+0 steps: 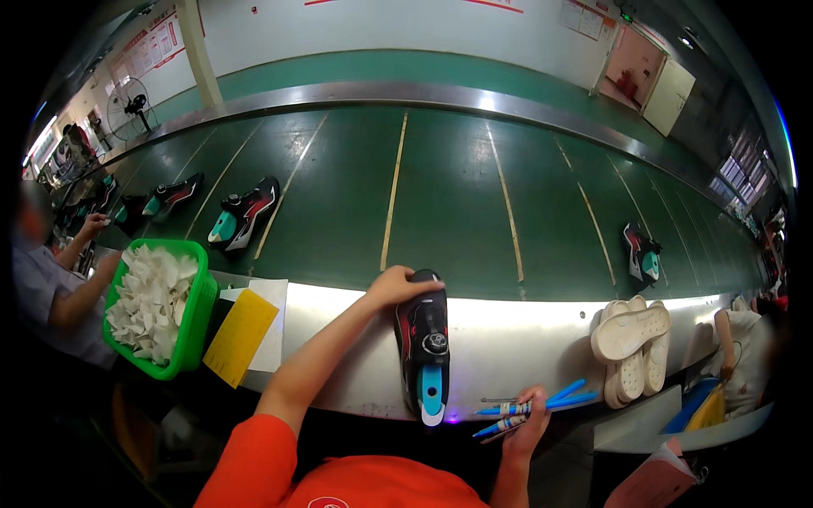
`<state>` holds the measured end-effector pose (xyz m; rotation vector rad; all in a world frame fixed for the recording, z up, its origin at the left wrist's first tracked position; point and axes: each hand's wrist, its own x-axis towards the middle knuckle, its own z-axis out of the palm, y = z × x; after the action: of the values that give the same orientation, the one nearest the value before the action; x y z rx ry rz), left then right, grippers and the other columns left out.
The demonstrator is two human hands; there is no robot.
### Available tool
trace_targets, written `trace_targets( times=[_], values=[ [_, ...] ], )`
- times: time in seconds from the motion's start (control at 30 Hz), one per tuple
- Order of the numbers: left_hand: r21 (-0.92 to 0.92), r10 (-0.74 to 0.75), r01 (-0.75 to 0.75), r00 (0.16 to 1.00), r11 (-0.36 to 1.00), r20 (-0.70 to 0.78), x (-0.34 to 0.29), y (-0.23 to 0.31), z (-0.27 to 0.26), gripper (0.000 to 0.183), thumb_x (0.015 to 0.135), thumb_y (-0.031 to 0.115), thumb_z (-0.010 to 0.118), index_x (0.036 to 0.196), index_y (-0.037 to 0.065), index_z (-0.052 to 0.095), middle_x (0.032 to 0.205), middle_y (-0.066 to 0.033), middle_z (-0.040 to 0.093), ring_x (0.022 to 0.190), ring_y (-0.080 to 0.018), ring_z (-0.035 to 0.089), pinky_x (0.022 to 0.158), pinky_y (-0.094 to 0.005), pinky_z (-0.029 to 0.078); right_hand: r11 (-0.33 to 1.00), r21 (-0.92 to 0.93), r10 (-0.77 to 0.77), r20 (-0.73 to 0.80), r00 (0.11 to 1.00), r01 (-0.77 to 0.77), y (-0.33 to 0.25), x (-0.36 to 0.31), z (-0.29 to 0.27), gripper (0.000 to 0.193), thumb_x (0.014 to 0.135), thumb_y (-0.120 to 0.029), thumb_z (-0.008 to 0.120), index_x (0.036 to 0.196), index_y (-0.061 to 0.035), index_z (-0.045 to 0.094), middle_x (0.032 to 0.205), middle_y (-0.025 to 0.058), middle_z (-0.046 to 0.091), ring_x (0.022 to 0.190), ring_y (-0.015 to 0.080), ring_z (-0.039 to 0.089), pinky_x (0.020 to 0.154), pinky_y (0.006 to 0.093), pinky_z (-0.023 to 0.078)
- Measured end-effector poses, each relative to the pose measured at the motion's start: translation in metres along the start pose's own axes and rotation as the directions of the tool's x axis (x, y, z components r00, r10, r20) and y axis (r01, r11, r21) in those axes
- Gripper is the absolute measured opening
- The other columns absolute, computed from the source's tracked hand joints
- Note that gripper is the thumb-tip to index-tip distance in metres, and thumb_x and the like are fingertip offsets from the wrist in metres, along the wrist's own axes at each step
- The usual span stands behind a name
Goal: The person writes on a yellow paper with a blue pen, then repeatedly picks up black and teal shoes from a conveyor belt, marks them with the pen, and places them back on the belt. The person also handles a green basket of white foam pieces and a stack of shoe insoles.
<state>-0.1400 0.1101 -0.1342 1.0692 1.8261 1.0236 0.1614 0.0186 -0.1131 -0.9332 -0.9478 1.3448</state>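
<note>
A black shoe (423, 317) with red trim, a round dial and a teal piece at its heel end lies on the metal ledge in front of me. Its heel end points toward my body. My left hand (400, 287) is closed over the toe at the ledge's far edge. To the right of the shoe, my right hand (529, 421) grips several blue pens (566, 396), wrapped in pale tape around the middle. Thin dark tips stick out on the left of the bundle, apart from the shoe.
Beyond the metal ledge (339, 334) runs a green conveyor belt (449, 203) carrying similar shoes (246, 213). On the left stand a green basket (201, 313) of white paper pieces and a yellow card (241, 337). Cream soles (631, 333) are stacked at right. Co-workers sit on both sides.
</note>
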Motion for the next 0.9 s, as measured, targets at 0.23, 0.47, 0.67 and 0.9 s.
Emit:
trace_targets(
  times=[0.23,0.47,0.67,0.9],
  values=[
    [-0.231,0.248,-0.255,0.967,0.939,-0.060,-0.054,0.063,0.000,0.038,0.061,0.027,0.080,0.084,0.000,0.066,0.074,-0.0089,0.065,0.064,-0.0136,0.062,0.061,-0.0249,0.049,0.998,0.019,0.067,-0.056,0.996,-0.066,0.003,-0.001,-0.019,0.028,0.087,-0.027,0.045,0.068,-0.0059,0.043,0.064,0.0035,0.040,0.050,0.0106,0.042,0.046,0.0230,0.038],
    [-0.075,0.762,-0.764,0.645,0.641,-0.056,-0.172,0.115,-0.007,0.035,0.059,0.015,0.081,0.089,0.005,0.066,0.080,-0.0071,0.066,0.068,-0.0174,0.064,0.063,-0.0244,0.049,0.999,0.005,0.033,-0.089,0.996,-0.032,-0.001,0.004,-0.018,0.031,0.088,-0.032,0.042,0.068,-0.0085,0.039,0.065,0.0015,0.037,0.049,0.0086,0.039,0.044,0.0217,0.034],
    [-0.060,0.825,-0.831,0.556,0.553,-0.103,-0.184,0.112,0.006,0.035,0.058,0.016,0.082,0.086,0.004,0.065,0.081,-0.0082,0.067,0.064,-0.0205,0.065,0.058,-0.0252,0.050,0.999,0.014,-0.033,-0.142,0.989,0.035,-0.007,0.003,-0.006,0.032,0.086,-0.032,0.044,0.067,-0.0072,0.039,0.062,0.0028,0.038,0.047,0.0093,0.038,0.044,0.0225,0.034],
    [-0.033,0.835,-0.840,0.542,0.542,-0.095,-0.188,0.114,0.013,0.034,0.059,0.016,0.082,0.086,0.005,0.065,0.078,-0.0080,0.067,0.062,-0.0210,0.064,0.056,-0.0253,0.049,0.999,0.028,-0.027,-0.105,0.994,0.030,0.003,0.000,-0.019,0.030,0.086,-0.031,0.043,0.068,-0.0069,0.041,0.065,0.0041,0.040,0.051,0.0100,0.041,0.045,0.0214,0.035]
  ],
)
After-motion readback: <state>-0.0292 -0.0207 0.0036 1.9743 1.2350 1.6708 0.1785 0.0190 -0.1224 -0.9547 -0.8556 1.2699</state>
